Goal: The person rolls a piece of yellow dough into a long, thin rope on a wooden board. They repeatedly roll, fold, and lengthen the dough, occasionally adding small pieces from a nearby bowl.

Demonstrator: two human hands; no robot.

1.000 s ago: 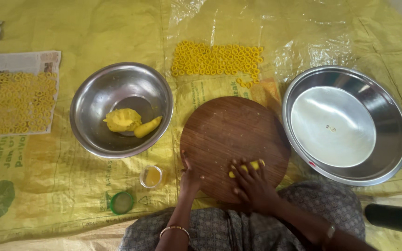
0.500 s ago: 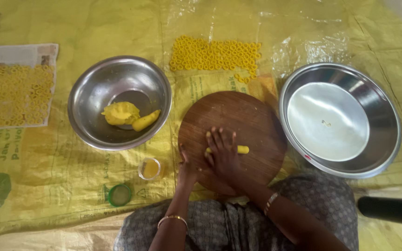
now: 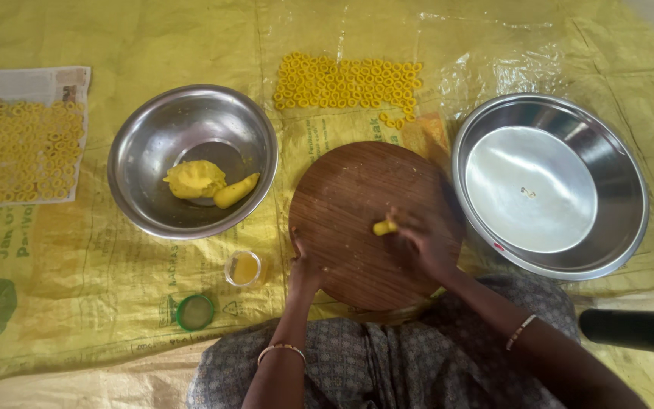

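Note:
A round wooden board [image 3: 357, 204] lies on the yellow sheet in front of me. My right hand [image 3: 424, 241] rests palm-down on the board's right side, pressing a small roll of yellow dough [image 3: 384, 226] whose end sticks out at its left. My left hand [image 3: 303, 266] grips the board's lower left edge. A steel bowl [image 3: 191, 113] at the left holds a lump of yellow dough [image 3: 193, 179] and a dough roll [image 3: 236, 190].
A wide steel basin [image 3: 615, 174] sits at the right. Several yellow dough rings [image 3: 346, 79] lie on clear plastic beyond the board, more rings [image 3: 13, 151] on newspaper at far left. A small glass of oil [image 3: 244, 267] and a green lid [image 3: 194, 311] sit near my left hand.
My right hand has moved from the board's middle to its right side, rolling the dough piece along with it. The left hand stays on the board's edge.

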